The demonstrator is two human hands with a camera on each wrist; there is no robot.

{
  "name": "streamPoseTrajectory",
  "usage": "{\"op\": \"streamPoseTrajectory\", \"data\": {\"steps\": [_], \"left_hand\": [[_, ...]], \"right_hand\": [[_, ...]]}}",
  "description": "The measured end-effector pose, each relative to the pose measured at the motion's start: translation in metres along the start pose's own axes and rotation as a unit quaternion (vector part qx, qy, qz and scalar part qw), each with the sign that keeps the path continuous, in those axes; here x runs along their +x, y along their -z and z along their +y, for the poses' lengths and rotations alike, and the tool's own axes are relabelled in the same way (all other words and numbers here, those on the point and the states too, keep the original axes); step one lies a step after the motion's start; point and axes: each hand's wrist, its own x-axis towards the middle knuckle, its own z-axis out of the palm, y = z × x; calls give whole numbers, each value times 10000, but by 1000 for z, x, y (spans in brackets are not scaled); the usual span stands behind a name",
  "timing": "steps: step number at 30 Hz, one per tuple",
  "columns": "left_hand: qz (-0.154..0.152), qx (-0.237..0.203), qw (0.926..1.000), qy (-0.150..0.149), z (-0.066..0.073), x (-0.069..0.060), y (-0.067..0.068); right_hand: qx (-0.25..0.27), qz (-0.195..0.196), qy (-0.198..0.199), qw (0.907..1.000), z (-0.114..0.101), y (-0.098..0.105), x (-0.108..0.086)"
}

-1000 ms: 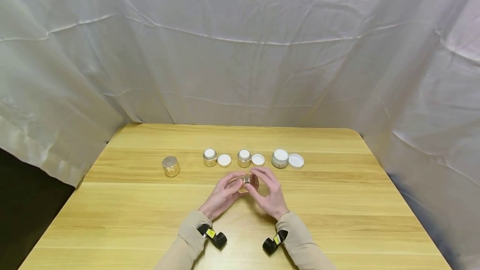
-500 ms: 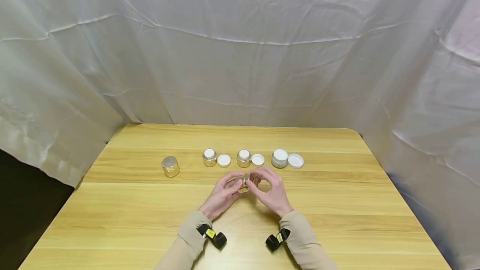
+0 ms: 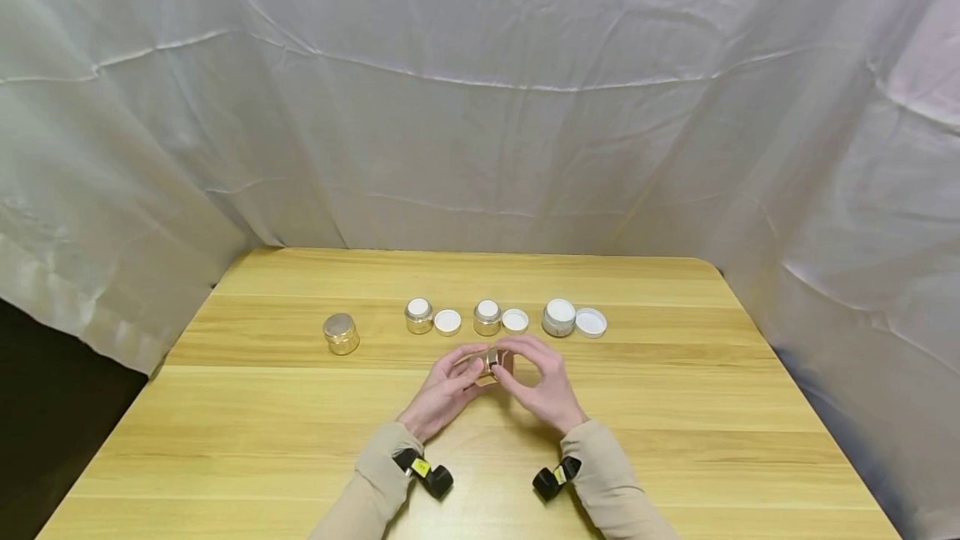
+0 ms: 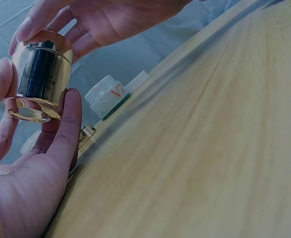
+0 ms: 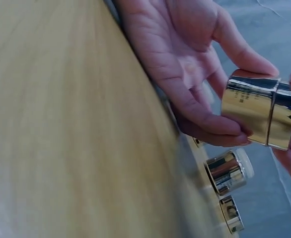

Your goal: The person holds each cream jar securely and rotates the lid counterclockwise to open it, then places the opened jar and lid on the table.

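A shiny gold jar (image 3: 492,362) is held tipped on its side between both hands, above the table. The left hand (image 3: 442,394) grips one end with thumb and fingers; in the right wrist view its palm (image 5: 175,64) faces the camera, beside the printed part of the gold jar (image 5: 250,111). Around the other end curl the thumb and fingers of the right hand (image 3: 543,386), which shows at the right edge of that view. A seam runs round the gold jar (image 4: 43,74) in the left wrist view.
Behind the hands stand two gold jars (image 3: 418,317) (image 3: 487,318) and a pale jar (image 3: 558,318), all with white tops. White discs (image 3: 447,322) (image 3: 515,321) (image 3: 591,322) lie to their right. A capped gold jar (image 3: 341,334) stands farther left. Grey cloth hangs behind the table.
My right hand has shifted slightly to the right, with its wrist turned a little and its fingers repositioned on the held jar. The left hand has stayed nearly still.
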Motion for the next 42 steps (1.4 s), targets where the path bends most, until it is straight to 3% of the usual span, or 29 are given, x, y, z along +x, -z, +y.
{"op": "streamPoseTrajectory", "data": {"steps": [4,9,12,15,21,25,34,38,42], "left_hand": [[59,-9,10000,36,-1,1,0],[35,6,10000,6,-1,0,0],[45,-38,10000,3,0,0,-1],[9,-71,10000,-38,0,0,-1],[-45,-53,10000,-65,0,0,0],[6,-26,10000,-19,0,0,0],[32,-24,10000,31,0,1,0],[15,-8,10000,20,-1,1,0],[-67,18,10000,-45,-2,2,1]], "right_hand": [[-43,-103,-301,9995,-1,-1,-1],[-60,15,-1069,9942,-3,-1,-2],[-42,-28,-1306,9914,-3,0,-1],[-27,-143,-1276,9917,-4,1,0],[142,-269,-800,9963,-3,4,1],[-31,-366,-639,9973,-2,5,1],[-311,-262,-1098,9931,-6,4,1],[-2,-140,-1201,9927,-8,3,2],[364,-124,-1005,9942,-8,3,4]]}}
